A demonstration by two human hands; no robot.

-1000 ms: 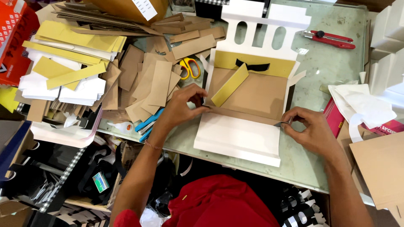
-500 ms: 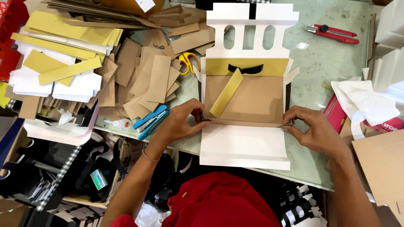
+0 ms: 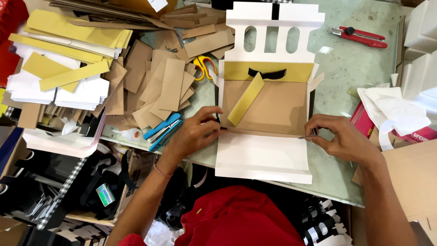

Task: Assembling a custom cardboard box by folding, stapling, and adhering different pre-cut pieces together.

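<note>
A flattened white paper bag blank [image 3: 264, 155] lies on the glass table [image 3: 359, 82], with a brown cardboard panel [image 3: 273, 107] laid on its middle. A yellow strip [image 3: 246, 100] rests diagonally on the brown panel, below a yellow band [image 3: 268, 70] with a black ribbon piece. My left hand [image 3: 195, 132] pinches the left end of the fold line between brown and white. The right end of that same fold is pinched by my right hand [image 3: 339, 136]. Both hands press the crease flat.
A heap of brown card pieces [image 3: 159, 86] and yellow strips [image 3: 73, 41] covers the table's left. A blue stapler [image 3: 161, 130] and scissors [image 3: 205, 66] lie near my left hand. A red cutter [image 3: 359, 36] sits top right; crumpled white paper [image 3: 391, 109] and boxes at right.
The bag blank has shifted slightly and sits squarer to me. Both hands have stayed at the ends of the fold, fingers tightening on the crease.
</note>
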